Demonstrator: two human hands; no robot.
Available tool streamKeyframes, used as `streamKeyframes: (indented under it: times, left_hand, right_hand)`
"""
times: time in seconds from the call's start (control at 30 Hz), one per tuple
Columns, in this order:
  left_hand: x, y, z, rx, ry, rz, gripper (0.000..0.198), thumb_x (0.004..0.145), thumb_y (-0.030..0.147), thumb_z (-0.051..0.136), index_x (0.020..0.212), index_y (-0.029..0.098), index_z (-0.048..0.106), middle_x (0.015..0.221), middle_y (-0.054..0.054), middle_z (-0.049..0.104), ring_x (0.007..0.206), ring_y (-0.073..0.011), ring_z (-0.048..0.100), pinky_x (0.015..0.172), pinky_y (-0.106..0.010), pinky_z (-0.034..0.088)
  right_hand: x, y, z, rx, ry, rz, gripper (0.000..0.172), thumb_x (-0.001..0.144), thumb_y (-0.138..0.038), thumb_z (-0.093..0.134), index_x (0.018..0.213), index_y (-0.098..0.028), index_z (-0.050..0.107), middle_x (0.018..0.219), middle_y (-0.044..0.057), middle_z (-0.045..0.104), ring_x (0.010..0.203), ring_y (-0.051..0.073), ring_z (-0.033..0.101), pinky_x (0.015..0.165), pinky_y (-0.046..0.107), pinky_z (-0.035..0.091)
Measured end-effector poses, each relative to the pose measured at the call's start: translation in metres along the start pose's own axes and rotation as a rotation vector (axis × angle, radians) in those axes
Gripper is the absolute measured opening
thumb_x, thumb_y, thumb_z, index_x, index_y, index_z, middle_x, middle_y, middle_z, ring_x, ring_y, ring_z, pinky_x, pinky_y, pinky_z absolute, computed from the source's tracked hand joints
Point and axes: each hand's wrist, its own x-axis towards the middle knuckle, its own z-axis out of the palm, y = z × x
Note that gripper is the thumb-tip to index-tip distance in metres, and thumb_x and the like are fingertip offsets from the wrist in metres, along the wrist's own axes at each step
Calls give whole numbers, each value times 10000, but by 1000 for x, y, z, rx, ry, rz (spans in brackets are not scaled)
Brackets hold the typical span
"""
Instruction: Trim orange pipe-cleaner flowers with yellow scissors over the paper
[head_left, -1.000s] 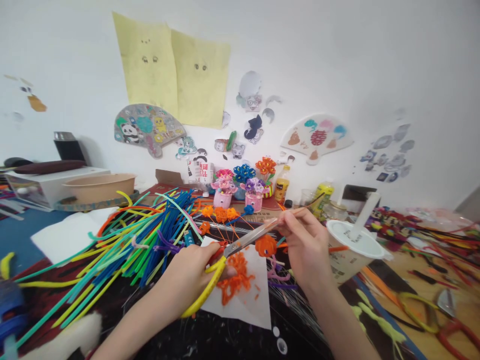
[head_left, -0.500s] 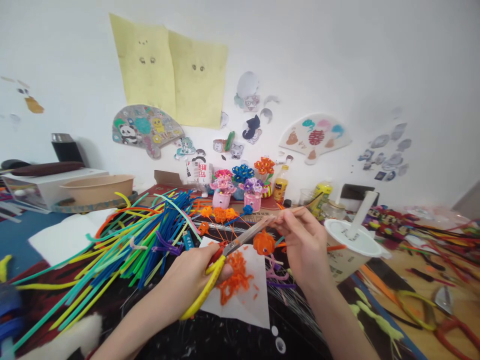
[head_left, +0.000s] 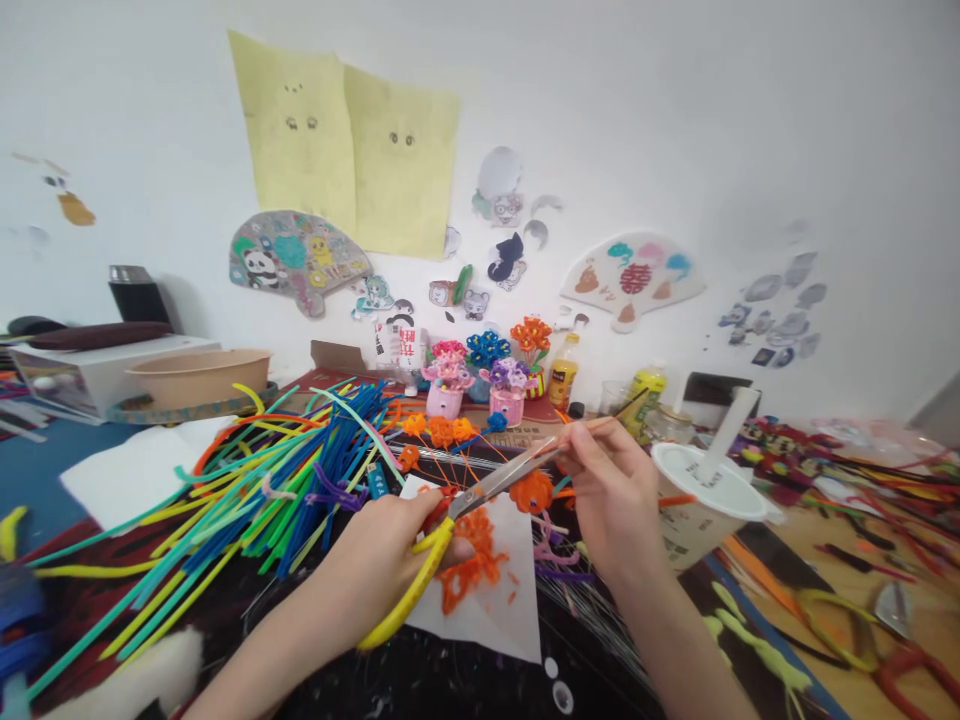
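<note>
At the far left, a kraft-paper bowl point(head_left: 199, 378) stands against a white box point(head_left: 75, 372), back beyond the bench point(head_left: 885, 570). Nearer, a thick bundle of pipe cleaners point(head_left: 259, 480) in blue, green, yellow and orange fans out across the bench, its ends splaying toward the lower left.

The left forearm rises from the bottom edge, angled up and to the right, just beside that bundle. The left hand point(head_left: 375, 565) is closed firmly around the yellow-handled scissors point(head_left: 427, 570), with the handle loops low in the fist and the steel blades reaching up and to the right, nearly to the other hand. Under this hand lies a sheet of white paper point(head_left: 487, 625) scattered with orange pipe-cleaner clippings point(head_left: 469, 565).

An orange chenille tuft point(head_left: 531, 491) sits just below the blades and just left of the right hand; whether it is fixed to anything held cannot be told. Farther back, two pink pots point(head_left: 472, 400) hold pipe-cleaner flowers against the wall.

The right forearm comes up from the lower right, with the wrist raised. The right hand point(head_left: 611, 500) pinches a thin stick point(head_left: 600, 425) between thumb and fingertips, with the other fingers curled beneath. Just beyond it stands a lidded plastic cup point(head_left: 701, 500) with a white straw.
</note>
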Motion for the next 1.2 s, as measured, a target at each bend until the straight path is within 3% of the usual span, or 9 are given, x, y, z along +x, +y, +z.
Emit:
streamKeyframes:
  times: [0.13, 0.3, 0.47, 0.6, 0.7, 0.8, 0.93, 1.0, 1.2]
  left_hand:
    - [1, -1, 2, -13, 42, -11, 323, 787, 521, 441, 722, 210, 502, 605, 15, 545, 525, -130, 452, 499, -216, 286]
    - [2, 1, -4, -73, 186, -93, 346, 804, 526, 394, 741, 208, 516, 661, -9, 595, 586, -161, 527, 532, -227, 318]
    - [1, -2, -13, 159, 257, -284, 412, 780, 598, 416, 788, 218, 573, 742, -72, 664, 681, -245, 615, 544, -249, 317]
    - [1, -4, -12, 209, 255, -280, 397, 748, 594, 469, 775, 212, 574, 769, -82, 668, 703, -259, 615, 557, -258, 316]
    - [3, -2, -8, 106, 268, -247, 409, 743, 604, 475, 680, 205, 535, 636, -30, 596, 609, -203, 554, 543, -253, 305]
    - [4, 1, -3, -214, 276, -199, 424, 777, 596, 434, 624, 202, 470, 546, 30, 475, 512, -130, 434, 498, -234, 286]
    - [2, 8, 1, -614, 156, -68, 417, 812, 572, 416, 610, 208, 395, 508, 78, 365, 455, -77, 317, 456, -213, 262]
    - [1, 10, 1, -630, 129, -42, 390, 802, 544, 458, 620, 205, 396, 529, 82, 355, 476, -73, 304, 466, -211, 261]
    - [0, 11, 1, -567, 200, -34, 355, 790, 532, 476, 693, 191, 453, 621, 62, 380, 578, -97, 348, 525, -222, 298]
  right_hand:
    - [0, 0, 0, -19, 9, 0, 147, 728, -269, 716, 667, -183, 613, 659, -14, 627, 651, 135, 606, 662, 274, 485]
    - [1, -1, -1, -107, 71, 35, 200, 695, -283, 733, 614, -189, 576, 598, -22, 611, 622, 161, 629, 641, 286, 483]
    - [4, 2, -5, -240, 82, 134, 235, 661, -313, 743, 562, -185, 574, 532, -10, 591, 528, 147, 562, 546, 268, 442]
    - [5, 3, -5, -305, 18, 189, 261, 646, -325, 748, 525, -179, 568, 484, -19, 566, 487, 126, 520, 512, 250, 402]
    - [3, 3, -3, -343, -47, 187, 264, 671, -319, 731, 527, -177, 562, 484, -21, 571, 484, 113, 505, 515, 239, 391]
    - [0, 3, -1, -355, -106, 205, 261, 687, -327, 722, 545, -176, 563, 489, -22, 576, 470, 109, 499, 502, 237, 387]
    - [-4, 5, 3, -358, -159, 224, 275, 675, -337, 736, 543, -176, 556, 467, -26, 559, 443, 108, 489, 471, 235, 377]
    - [-5, 6, 5, -361, -161, 210, 275, 677, -344, 737, 549, -176, 561, 467, -24, 557, 440, 109, 489, 455, 233, 367]
    - [-3, 7, 3, -363, -143, 198, 292, 697, -391, 720, 564, -174, 578, 509, -15, 569, 457, 108, 508, 456, 227, 385]
